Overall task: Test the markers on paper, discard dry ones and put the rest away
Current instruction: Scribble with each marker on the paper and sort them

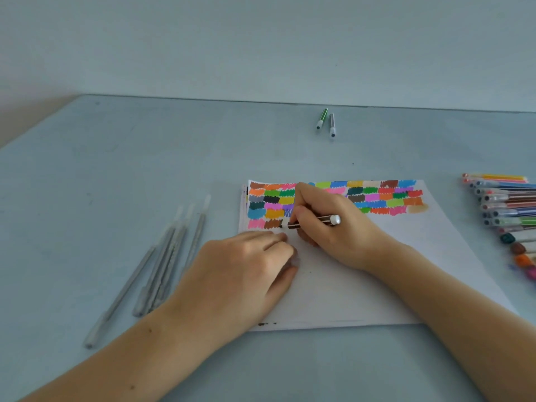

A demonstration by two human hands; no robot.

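A pale blue-grey table (116, 169) meets a plain pale wall (261, 39).

Single view, head-worn wide-angle camera. Looks forward and down over the table (116, 175) from the person's seat, close range. Forearms enter from the bottom edge; the right hand's (327, 224) grip on a marker (319, 220) sits near frame centre. Far table edge and wall lie beyond the grip, straight lines bowed by the lens.
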